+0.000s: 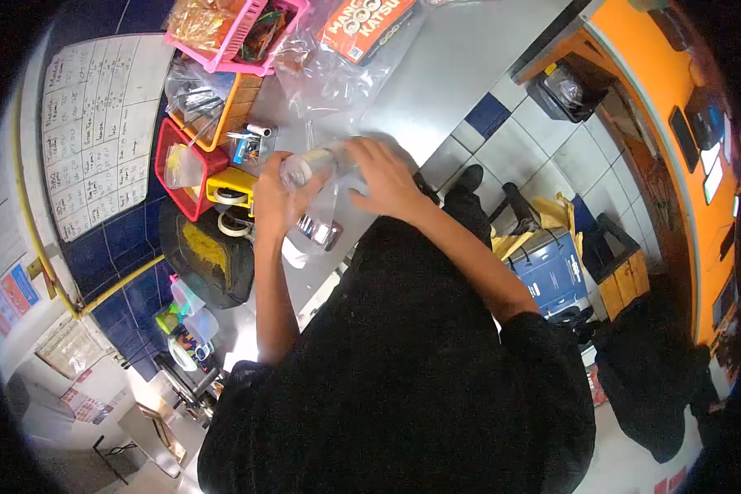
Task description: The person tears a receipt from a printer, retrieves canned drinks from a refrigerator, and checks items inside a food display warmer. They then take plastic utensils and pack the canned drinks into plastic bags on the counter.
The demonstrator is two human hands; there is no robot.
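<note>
Around a clear, round plastic item, possibly a roll of tape, the fingers of my left hand are closed. Clear film or plastic stretches to its right. My right hand is beside this plastic, its thumb apart from its slightly blurred fingers, with nothing plainly gripped. Left of my left hand are a yellow tape dispenser and a red basket. A dark phone-like object lies just below the hands on the metal counter.
A pink basket and an orange basket hold packets at the upper left. Near the counter's top lies an orange printed package in clear plastic. A dark cap sits at left. A blue container stands at right.
</note>
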